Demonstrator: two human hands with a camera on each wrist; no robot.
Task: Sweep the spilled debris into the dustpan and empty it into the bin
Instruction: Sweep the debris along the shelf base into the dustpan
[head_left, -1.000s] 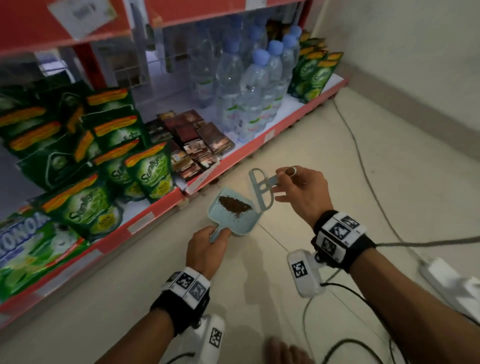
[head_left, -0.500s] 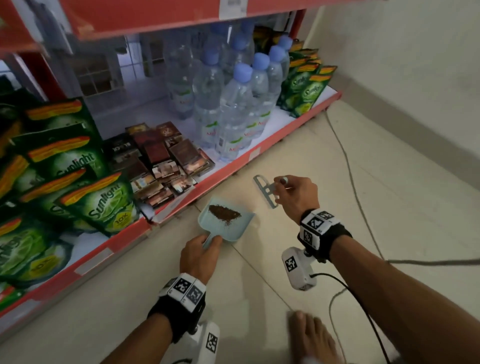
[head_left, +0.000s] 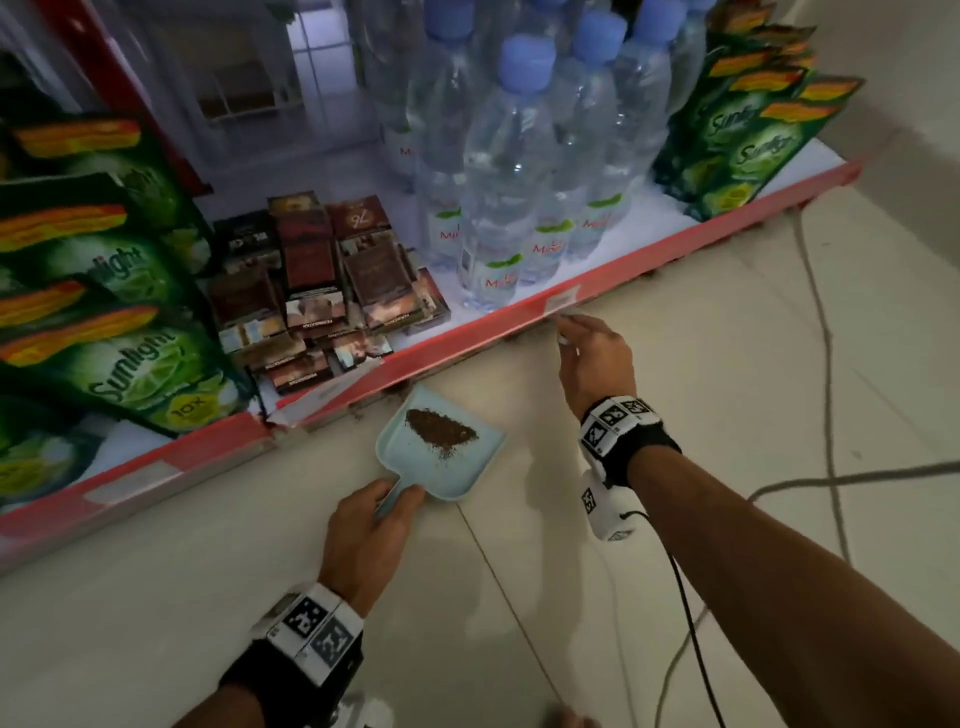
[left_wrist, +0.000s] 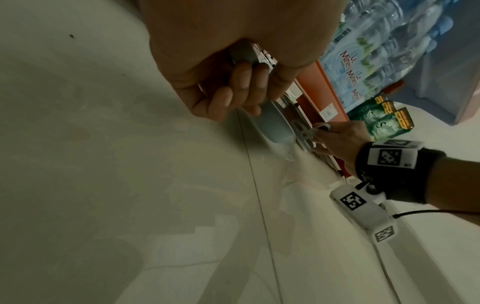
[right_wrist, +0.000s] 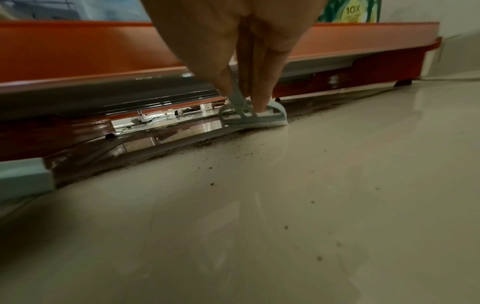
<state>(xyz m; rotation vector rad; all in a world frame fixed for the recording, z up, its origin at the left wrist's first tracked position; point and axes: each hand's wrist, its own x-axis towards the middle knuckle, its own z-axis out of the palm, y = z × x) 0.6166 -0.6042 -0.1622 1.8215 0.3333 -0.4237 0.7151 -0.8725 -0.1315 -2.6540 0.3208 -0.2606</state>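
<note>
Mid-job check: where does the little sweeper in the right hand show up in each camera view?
Head: almost hidden behind the right hand; only its handle tip shows, by the red shelf edge.
Left wrist: the sweeper sits right of centre, beyond the dustpan.
Right wrist: upper centre, sweeper down on the floor at the shelf base.
Shared landmark: the red shelf edge.

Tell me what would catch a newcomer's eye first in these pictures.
Probably the light blue plastic dustpan on the pale floor against the red shelf edge, with a dark brown heap of debris in it and the left hand gripping its handle. Just to its right, the right hand presses a small pale blue hand sweeper into a line of dark crumbs under the shelf.
</note>
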